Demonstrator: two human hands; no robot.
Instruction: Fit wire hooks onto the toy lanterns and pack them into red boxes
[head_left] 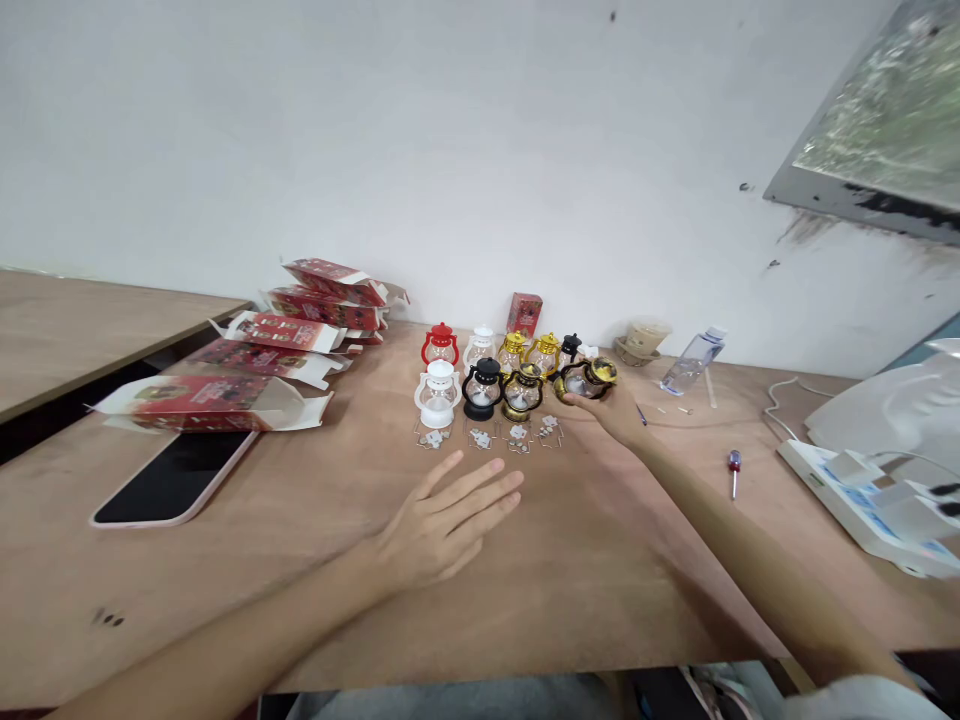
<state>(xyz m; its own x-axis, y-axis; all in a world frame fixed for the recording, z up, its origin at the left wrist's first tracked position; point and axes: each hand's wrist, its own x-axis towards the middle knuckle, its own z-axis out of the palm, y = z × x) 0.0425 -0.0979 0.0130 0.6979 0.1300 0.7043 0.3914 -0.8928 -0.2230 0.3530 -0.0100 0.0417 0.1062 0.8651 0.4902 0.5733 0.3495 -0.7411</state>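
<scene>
Centre frame: your right hand (611,410) has its fingers curled round a gold lantern (589,378) lying tilted at the right end of the lantern rows (487,375), so it is not yet upright. Your left hand (442,520) rests flat, fingers spread, on the table (315,480). Open room lower centre; the screwdriver (734,465) lies right, the phone (176,480) left.
</scene>
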